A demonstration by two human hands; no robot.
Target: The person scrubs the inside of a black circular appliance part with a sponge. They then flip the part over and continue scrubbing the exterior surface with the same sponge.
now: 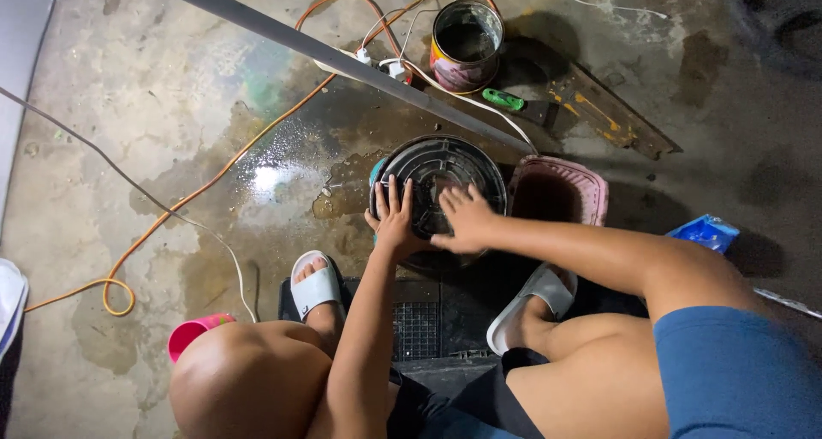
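Both hands, left (396, 219) and right (467, 219), lie flat and unclenched on a round, black, ribbed fan housing (438, 182), gripping nothing.

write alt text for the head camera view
Seen from above, a seated person's left hand and right hand rest flat on a round black fan grille on a wet concrete floor, with a paint can, orange cord and pink basket nearby.

We see a round black cover (438, 182), matt ribbed plastic, on rough concrete floor (128, 105) with glossy wet patches. Tin can (467, 45): dull stained metal. Pink basket (558, 191): matt plastic. Sandals (315, 287) smooth white rubber. Orange cable (214, 175) smooth sheathed.
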